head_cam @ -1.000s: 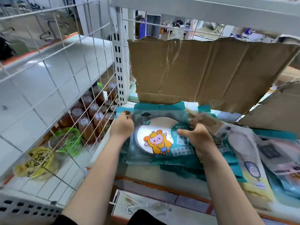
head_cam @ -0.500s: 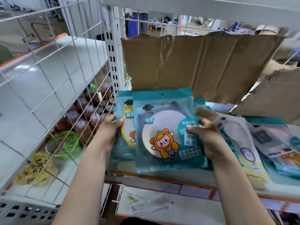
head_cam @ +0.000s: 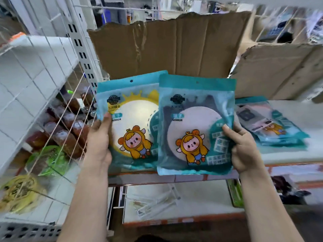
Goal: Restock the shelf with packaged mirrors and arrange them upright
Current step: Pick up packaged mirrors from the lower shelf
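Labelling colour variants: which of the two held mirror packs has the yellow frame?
The left-hand pack, in the left hand, partly behind the other: yellow mirror rim. The right-hand pack, in the right hand, has a dark grey rim.

Single view from my head.
It faces forward and down, close to the shelf [head_cam: 297, 110], its near edge low in frame.

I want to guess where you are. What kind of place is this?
Most likely a shop: matching mirror packets, some lying on a metal shelf, and rows of bottled drinks behind a wire divider.
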`<state>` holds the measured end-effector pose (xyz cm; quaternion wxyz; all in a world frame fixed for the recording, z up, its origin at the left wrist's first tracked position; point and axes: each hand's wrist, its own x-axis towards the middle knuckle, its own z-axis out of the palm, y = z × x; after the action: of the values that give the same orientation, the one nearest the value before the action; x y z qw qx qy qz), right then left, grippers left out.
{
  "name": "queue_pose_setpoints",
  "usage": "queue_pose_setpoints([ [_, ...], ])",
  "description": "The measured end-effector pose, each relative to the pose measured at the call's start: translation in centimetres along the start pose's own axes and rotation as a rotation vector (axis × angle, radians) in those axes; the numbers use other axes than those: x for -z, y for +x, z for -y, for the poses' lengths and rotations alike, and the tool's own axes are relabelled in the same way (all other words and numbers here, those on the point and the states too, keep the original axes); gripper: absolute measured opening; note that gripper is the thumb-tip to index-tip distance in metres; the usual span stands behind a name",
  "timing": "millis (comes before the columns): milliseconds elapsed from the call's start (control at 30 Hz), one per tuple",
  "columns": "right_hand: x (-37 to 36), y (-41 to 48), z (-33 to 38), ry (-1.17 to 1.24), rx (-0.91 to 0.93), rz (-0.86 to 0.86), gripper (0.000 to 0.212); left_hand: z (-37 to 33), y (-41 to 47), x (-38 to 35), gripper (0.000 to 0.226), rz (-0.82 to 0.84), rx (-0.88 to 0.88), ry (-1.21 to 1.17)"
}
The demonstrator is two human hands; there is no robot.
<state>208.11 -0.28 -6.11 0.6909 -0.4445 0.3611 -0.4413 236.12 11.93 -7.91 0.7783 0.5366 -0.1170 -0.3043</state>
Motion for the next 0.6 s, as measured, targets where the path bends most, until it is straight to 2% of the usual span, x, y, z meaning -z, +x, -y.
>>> queue_pose_setpoints([
  [167,3.7,-1.7,1.4,0.054,0.028,-0.079,0.008,0.1,-2.0,-3.5,0.009,0.124,-0.012,0.077],
  [233,6.2,-3.1,2.0,0.055,0.047,-0.126,0.011,0.8,-3.4,-5.6,0.02,0.184,0.018,0.116],
  [367,13.4,-7.2,3.2,0.053,0.085,-0.267,0.008,4.3,-7.2,-10.7,0.041,0.315,0.146,0.167],
  [467,19.6,-10.8,5.5,0.053,0.131,-0.37,0.013,7.4,-11.6,-15.9,0.042,0.456,0.24,0.201],
  [533,23.5,-12.9,7.1,0.053,0.179,-0.43,0.009,9.1,-14.7,-19.5,0.043,0.529,0.268,0.201],
  [600,27.0,-14.7,8.1,0.059,0.215,-0.479,0.014,10.7,-17.5,-22.6,0.042,0.582,0.284,0.182],
])
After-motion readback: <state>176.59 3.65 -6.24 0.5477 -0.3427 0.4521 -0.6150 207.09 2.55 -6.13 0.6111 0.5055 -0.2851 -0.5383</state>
